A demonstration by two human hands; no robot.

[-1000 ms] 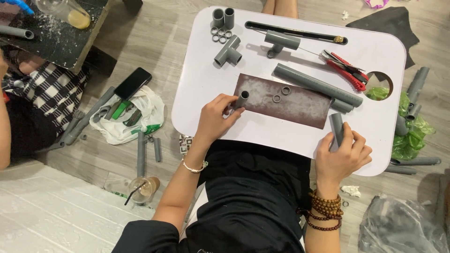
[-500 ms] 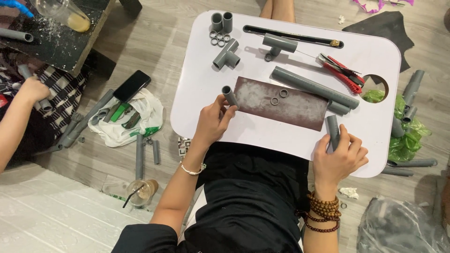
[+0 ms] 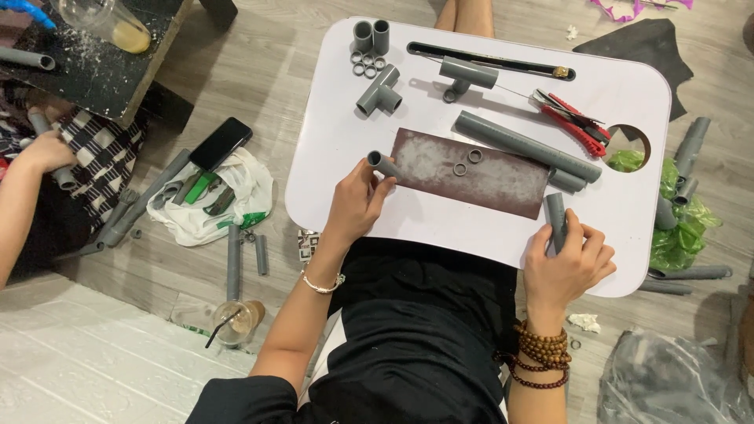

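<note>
My left hand point(image 3: 355, 206) grips a short grey pipe piece point(image 3: 382, 164) at the left end of a dark brown sandpaper sheet point(image 3: 471, 174). Two small grey rings point(image 3: 466, 162) lie on that sheet. My right hand point(image 3: 567, 262) holds another short grey pipe piece point(image 3: 556, 218) upright at the sheet's right end. Both hands rest on a white lap table point(image 3: 330, 141) over my legs.
On the table lie two long grey pipes point(image 3: 526, 148), two tee fittings point(image 3: 378, 90), pipe stubs with rings point(image 3: 371, 38), a red cutter point(image 3: 572, 119) and a black bar point(image 3: 487, 59). Pipes, a phone point(image 3: 221, 144) and a plastic bag point(image 3: 206, 206) lie on the floor. Another person's hand point(image 3: 43, 153) works at left.
My left hand slid its pipe piece leftward, off the sandpaper's middle to its left end. My right hand stayed put. The person at left moved an arm.
</note>
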